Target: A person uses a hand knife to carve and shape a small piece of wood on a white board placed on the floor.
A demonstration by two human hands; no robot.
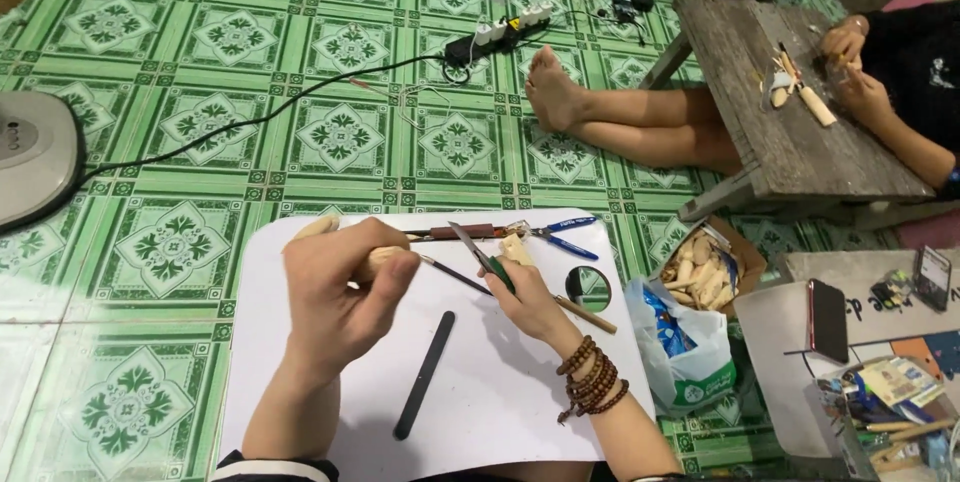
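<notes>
L hand [335, 287]: closed round a pale wooden piece [378, 260], held above the white board [480, 392]; most of piece hidden by fingers.
R hand [530, 297]: clamped on a green-handled blade [480, 254], tip up-left, near the wooden piece; contact w/ piece: cannot tell.
Hands: close together, not touching, over upper middle of board.
R wrist: brown bead bracelets [592, 379].
Board items: black file [424, 374] lying loose below hands; blue-handled pliers [558, 234] at top edge; small round mirror [588, 287] at right.
Right of board: plastic bag [685, 357]; cardboard box of pale wood pieces [705, 270].
Other person: seated top right, hands [855, 62] at a low wooden bench [780, 112].
Floor: green patterned tiles [200, 142].
</notes>
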